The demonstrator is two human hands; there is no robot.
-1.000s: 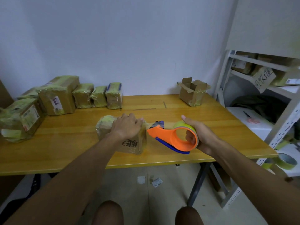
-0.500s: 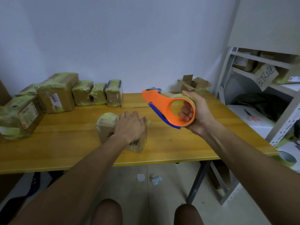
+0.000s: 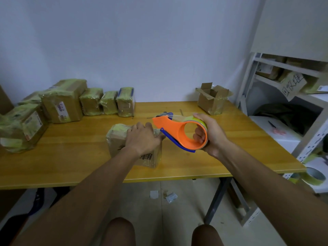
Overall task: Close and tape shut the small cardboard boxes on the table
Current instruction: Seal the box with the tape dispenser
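Bare wooden desk lies open left and front of the central taped cardboard box. A row of green-taped cardboard parcels blocks the back left; an open-flapped cardboard box stands back right, beside the white metal shelf.

Eight cardboard boxes on the table, one orange tape dispenser, two hands.
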